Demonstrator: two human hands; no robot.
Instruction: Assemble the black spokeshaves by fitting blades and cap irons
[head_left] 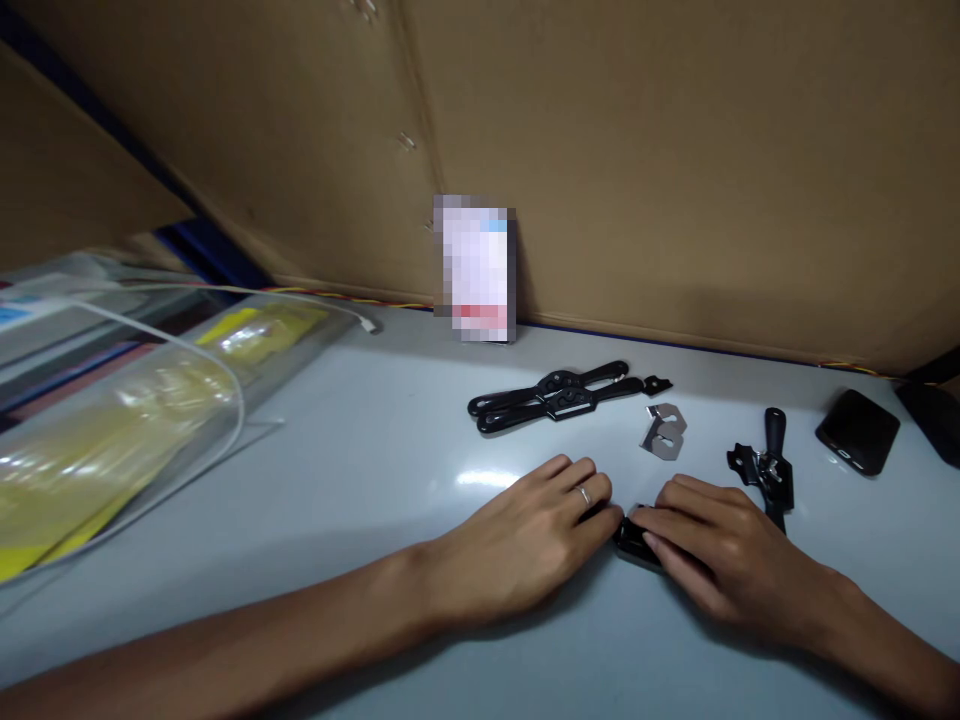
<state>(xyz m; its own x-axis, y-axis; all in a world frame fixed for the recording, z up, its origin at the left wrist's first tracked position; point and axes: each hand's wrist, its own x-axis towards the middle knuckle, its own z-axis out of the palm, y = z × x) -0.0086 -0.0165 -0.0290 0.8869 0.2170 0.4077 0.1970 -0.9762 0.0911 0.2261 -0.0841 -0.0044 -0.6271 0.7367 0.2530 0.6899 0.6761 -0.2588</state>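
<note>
My right hand (720, 550) is closed over a small glossy black object (634, 545) low on the table, its thumb and fingers pressed on top. My left hand (536, 530), with a ring on one finger, is curled against that object's left end; its fingertips and whatever they pinch are hidden. Beyond my hands lie two black spokeshaves (559, 397), side by side. Two notched flat metal blades (666, 433) rest to the right of them. Another black spokeshave (772, 470), with a dark clamp plate beside its middle, lies just past my right hand.
A black rounded box (859, 432) sits at the right, beside another dark item (934, 420). At the left are plastic bags with yellow contents (150, 430) and a white cable (240, 400). A blurred-out card (480, 270) leans on the cardboard wall (675, 180) behind.
</note>
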